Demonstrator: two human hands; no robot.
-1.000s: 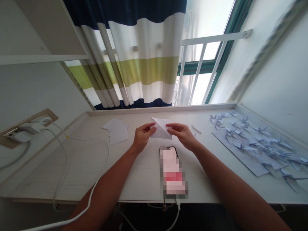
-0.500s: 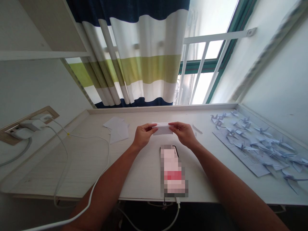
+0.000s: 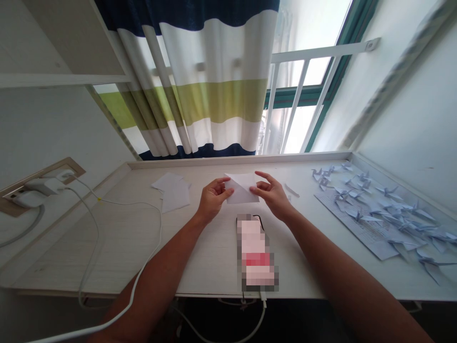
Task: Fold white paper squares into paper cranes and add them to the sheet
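A white sheet of paper [image 3: 243, 189], squarish with a diagonal crease or edge across it, is held up over the desk. My left hand [image 3: 215, 194] pinches its left side between thumb and fingers. At the right edge, my right hand [image 3: 269, 190] has its thumb on the front of the paper, the index finger stretched out near the top corner and other fingers partly hidden. Below the paper lies a phone [image 3: 254, 252] with a blurred screen, plugged into a white cable [image 3: 263, 305].
Loose white paper squares [image 3: 175, 195] lie to the left. Folded paper cranes [image 3: 385, 209] crowd the right side, some on a printed sheet [image 3: 360, 228]. Narrow paper strips [image 3: 292, 190] rest beyond my right hand. A charging cable [image 3: 160, 228] crosses my left forearm from the wall socket [image 3: 43, 186].
The paper, a narrow folded band before, now shows a taller, squarer face. My right index finger has lifted and spread from the thumb. My left hand stays at its edge.
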